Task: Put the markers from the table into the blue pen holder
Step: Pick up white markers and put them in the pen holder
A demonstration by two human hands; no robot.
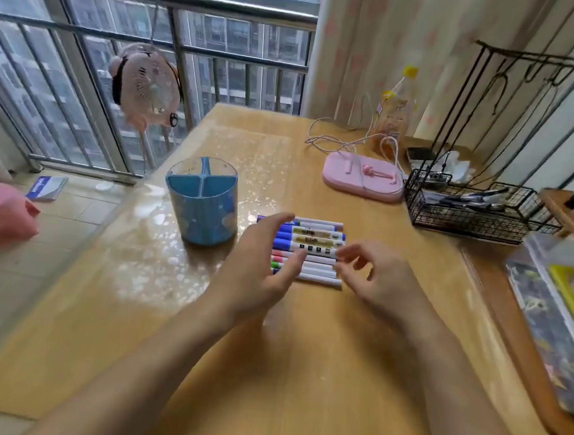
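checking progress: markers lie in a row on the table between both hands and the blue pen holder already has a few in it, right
Not quite. The head view shows the blue pen holder empty, its divided compartments bare. The rest holds: the markers lie in a row on the table, between the left hand and right hand.

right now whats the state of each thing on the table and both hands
markers: lying flat in a row on the table, none in the holder
blue pen holder: upright, compartments empty
left hand: open, over the row's cap ends
right hand: fingers curled loosely, at the other ends, holding nothing
wire basket: upright, holding dark items
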